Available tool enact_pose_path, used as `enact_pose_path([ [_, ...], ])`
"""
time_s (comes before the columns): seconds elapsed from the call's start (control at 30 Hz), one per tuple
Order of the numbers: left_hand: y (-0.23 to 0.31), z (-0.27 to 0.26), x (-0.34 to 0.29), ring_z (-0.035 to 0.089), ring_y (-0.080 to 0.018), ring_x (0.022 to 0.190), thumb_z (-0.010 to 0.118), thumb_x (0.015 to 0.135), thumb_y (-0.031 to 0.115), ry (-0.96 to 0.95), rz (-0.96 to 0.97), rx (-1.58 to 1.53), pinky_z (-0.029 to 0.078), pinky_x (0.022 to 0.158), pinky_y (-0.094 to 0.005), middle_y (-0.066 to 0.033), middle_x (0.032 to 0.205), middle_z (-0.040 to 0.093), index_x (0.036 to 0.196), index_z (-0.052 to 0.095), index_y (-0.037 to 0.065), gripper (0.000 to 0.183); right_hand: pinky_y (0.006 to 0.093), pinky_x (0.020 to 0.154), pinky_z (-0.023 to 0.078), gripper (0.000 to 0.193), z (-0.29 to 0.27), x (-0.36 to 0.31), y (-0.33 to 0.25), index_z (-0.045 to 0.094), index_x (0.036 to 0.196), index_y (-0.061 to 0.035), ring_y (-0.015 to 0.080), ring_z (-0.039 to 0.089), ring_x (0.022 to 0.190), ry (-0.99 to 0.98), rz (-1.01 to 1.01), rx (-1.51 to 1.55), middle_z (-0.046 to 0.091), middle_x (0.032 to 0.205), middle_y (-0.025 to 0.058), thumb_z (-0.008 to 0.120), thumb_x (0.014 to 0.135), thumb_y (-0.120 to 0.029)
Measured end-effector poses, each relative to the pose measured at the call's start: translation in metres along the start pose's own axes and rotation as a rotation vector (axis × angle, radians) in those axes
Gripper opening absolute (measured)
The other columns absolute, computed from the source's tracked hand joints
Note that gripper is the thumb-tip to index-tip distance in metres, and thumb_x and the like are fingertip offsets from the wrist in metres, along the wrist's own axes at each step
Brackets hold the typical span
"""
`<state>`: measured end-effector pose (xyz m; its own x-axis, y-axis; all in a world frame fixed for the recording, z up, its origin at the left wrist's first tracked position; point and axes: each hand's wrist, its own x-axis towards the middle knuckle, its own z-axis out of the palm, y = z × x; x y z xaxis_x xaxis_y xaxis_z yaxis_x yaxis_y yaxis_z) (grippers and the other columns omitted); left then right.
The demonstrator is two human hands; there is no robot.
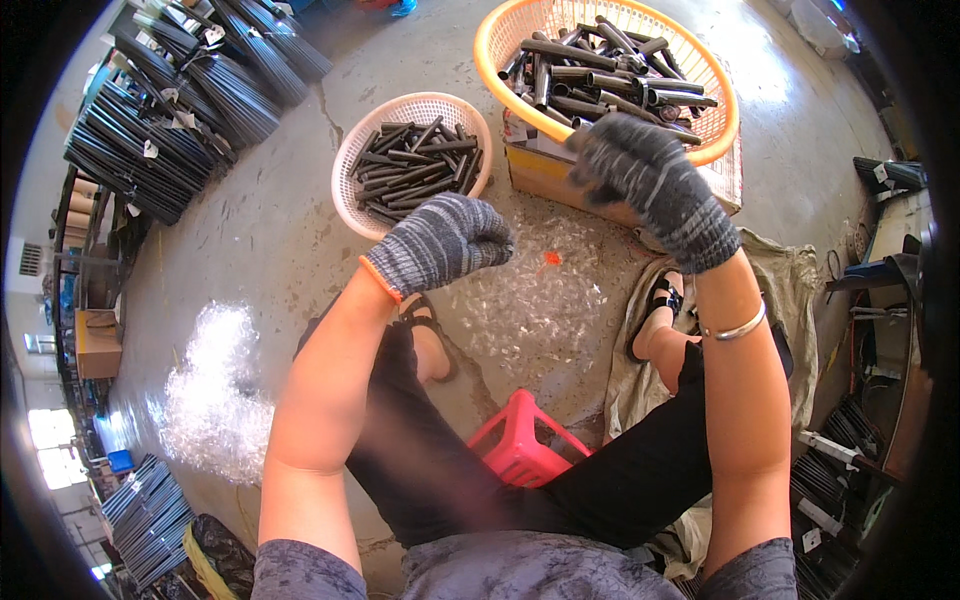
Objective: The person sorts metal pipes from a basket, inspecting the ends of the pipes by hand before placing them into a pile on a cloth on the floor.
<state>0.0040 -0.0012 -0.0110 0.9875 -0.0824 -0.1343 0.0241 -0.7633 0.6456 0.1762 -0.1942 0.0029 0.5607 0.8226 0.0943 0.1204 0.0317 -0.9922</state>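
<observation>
My left hand (446,243), in a grey striped knit glove with an orange cuff, is closed, its fingertips pressed together. Whatever it may hold is hidden. In front of it stands a pale pink plastic basket (341,190) of short, thin dark tubes (410,165). My right hand (655,185), in a matching glove, is raised at the near rim of a larger orange basket (488,62). Its fingers are bent and smeared by motion, so their grip is unclear. Thicker dark tubes (600,80) fill the orange basket, which rests on a cardboard box (545,178).
Small clear plastic scraps (520,310) litter the floor between my feet. A red plastic stool (520,440) is beneath me. Clear plastic film (215,400) is heaped at the left. Bundles of long dark rods (140,150) stand far left; a beige cloth (790,300) lies by my right foot.
</observation>
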Motion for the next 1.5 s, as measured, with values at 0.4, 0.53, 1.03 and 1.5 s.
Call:
enact_pose_path([
  [0.4, 0.015, 0.0, 0.01, 0.064, -0.0082, 0.078, 0.076, 0.077, 0.004, 0.092, -0.181, -0.25, 0.053, 0.075, -0.0245, -0.0057, 0.082, 0.07, 0.092, 0.07, -0.001, 0.017, 0.0284, 0.074, 0.062, 0.025, -0.029, -0.008, 0.002, 0.063, 0.11, 0.0055, 0.0198, 0.066, 0.095, 0.17, -0.073, 0.105, 0.06, 0.111, 0.0122, 0.066, 0.089, -0.008],
  [0.53, 0.023, -0.007, 0.014, 0.064, -0.0134, 0.088, 0.071, 0.075, -0.004, 0.048, -0.148, -0.07, 0.052, 0.083, -0.0275, -0.0069, 0.091, 0.069, 0.098, 0.07, 0.002, 0.023, 0.0286, 0.078, 0.062, 0.028, -0.037, -0.005, -0.008, 0.065, 0.109, 0.0001, 0.0208, 0.064, 0.1, 0.175, 0.084, 0.265, 0.058, 0.111, 0.0123, 0.071, 0.082, -0.002],
  [1.03, -0.005, -0.003, 0.01, 0.061, -0.0243, 0.105, 0.062, 0.073, -0.012, 0.124, 0.281, -0.153, 0.046, 0.098, -0.0332, -0.0097, 0.102, 0.067, 0.101, 0.069, 0.003, 0.032, 0.0287, 0.083, 0.059, 0.034, -0.045, -0.003, 0.018, 0.066, 0.109, -0.0046, 0.0218, 0.063, 0.099, 0.156, -0.005, 0.127, 0.061, 0.108, 0.012, 0.075, 0.076, 0.0],
  [1.5, -0.006, 0.002, 0.005, 0.064, -0.0193, 0.09, 0.079, 0.074, 0.011, 0.246, 0.2, 0.021, 0.051, 0.085, -0.0322, -0.0073, 0.092, 0.069, 0.096, 0.071, 0.004, 0.024, 0.0287, 0.073, 0.058, 0.018, -0.029, -0.008, 0.008, 0.066, 0.103, -0.0009, 0.0147, 0.065, 0.085, 0.118, -0.139, -0.063, 0.065, 0.095, 0.0078, 0.067, 0.088, -0.01],
])
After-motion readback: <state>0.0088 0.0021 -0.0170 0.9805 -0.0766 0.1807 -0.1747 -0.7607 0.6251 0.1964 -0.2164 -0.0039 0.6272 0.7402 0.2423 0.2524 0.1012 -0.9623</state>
